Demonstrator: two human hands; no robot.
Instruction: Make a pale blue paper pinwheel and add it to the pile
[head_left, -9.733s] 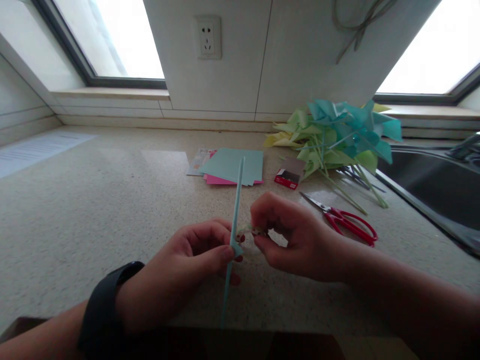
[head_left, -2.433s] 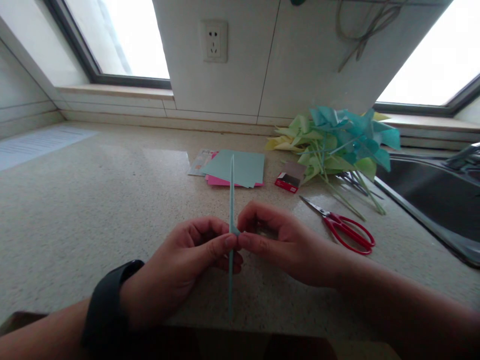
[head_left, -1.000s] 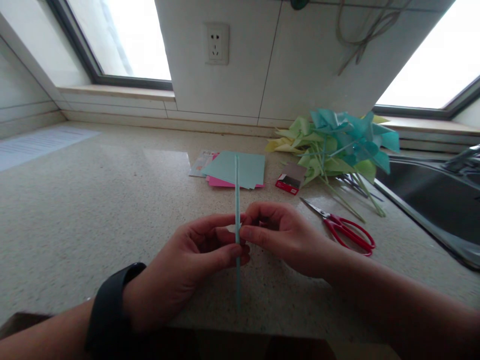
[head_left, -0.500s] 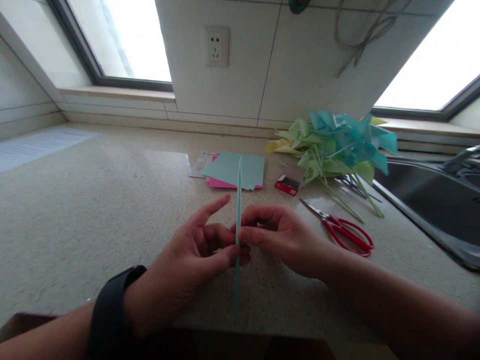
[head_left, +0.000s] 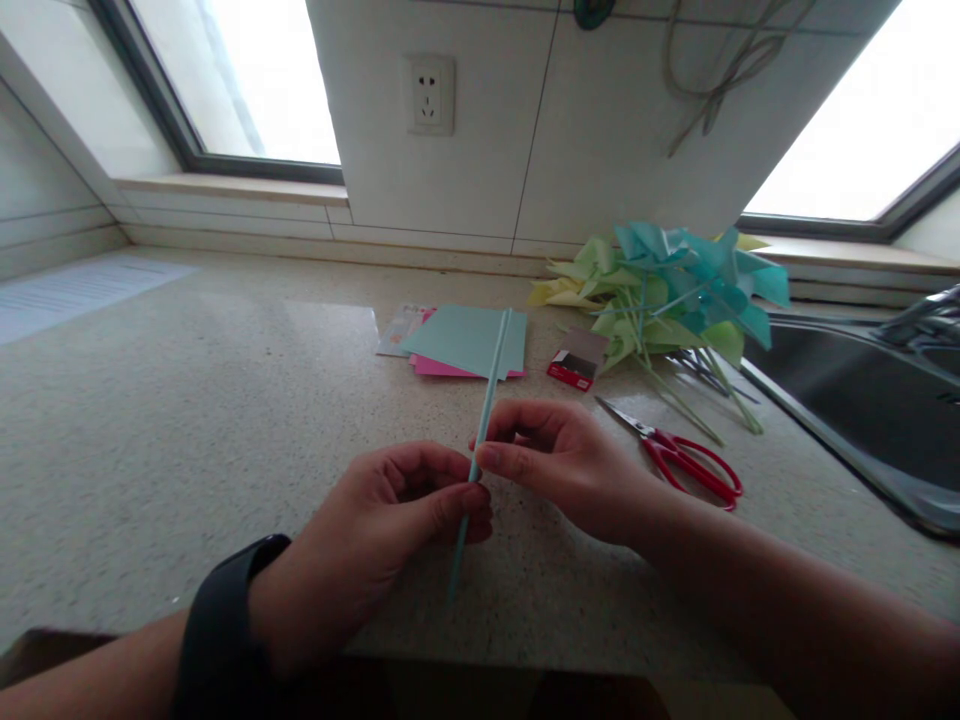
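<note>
A long, thin, pale blue paper stick [head_left: 491, 387] is held up between my two hands, its top leaning slightly right. My left hand [head_left: 397, 515] is closed round its lower part, thumb on the near side and some fingertips showing beyond it. Just above, the thumb and fingers of my right hand [head_left: 562, 462] pinch the same stick. Beyond its upper end lies a stack of paper sheets, with a light blue sheet [head_left: 457, 335] over pink ones [head_left: 439, 366]. Red-handled scissors [head_left: 686, 462] rest on the counter to the right of my right hand.
A small red box [head_left: 576, 362] sits right of the sheets. Behind it are several blue, green and yellow paper pinwheels [head_left: 675, 285] with stems. A metal sink [head_left: 862, 400] borders the right side. Printed paper [head_left: 82, 290] lies far left on the speckled counter [head_left: 225, 420].
The stick's top has tilted to the right and its lower end has swung left. My left index finger, raised before, has come down towards the stick. My right hand stays at the stick.
</note>
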